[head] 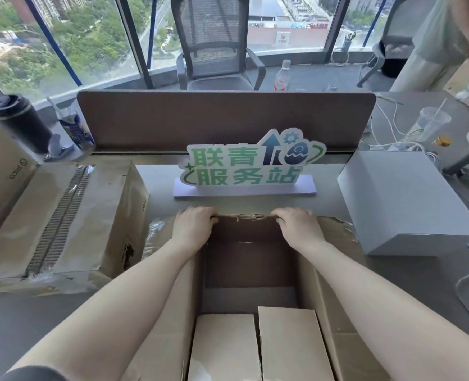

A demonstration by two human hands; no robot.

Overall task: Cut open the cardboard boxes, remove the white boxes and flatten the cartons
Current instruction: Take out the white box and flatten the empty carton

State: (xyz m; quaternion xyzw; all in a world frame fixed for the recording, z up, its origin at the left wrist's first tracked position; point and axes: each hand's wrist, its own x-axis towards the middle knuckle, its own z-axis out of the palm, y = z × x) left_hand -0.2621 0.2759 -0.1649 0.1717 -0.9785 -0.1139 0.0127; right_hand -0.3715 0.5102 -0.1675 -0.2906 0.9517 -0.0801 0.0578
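Gripping the far torn edge of the open carton [324, 284] mid-desk, our left hand [193, 225] and right hand [299, 228] curl their fingers over it | inside: bare desk, no bottom | white box [409, 199] at right | sealed carton [63, 221] at left

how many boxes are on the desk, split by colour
brown cardboard boxes: 3 (open carton gripped at its far edge by left hand and right hand, sealed carton, PICO carton)
white boxes: 1 (white box)
total: 4
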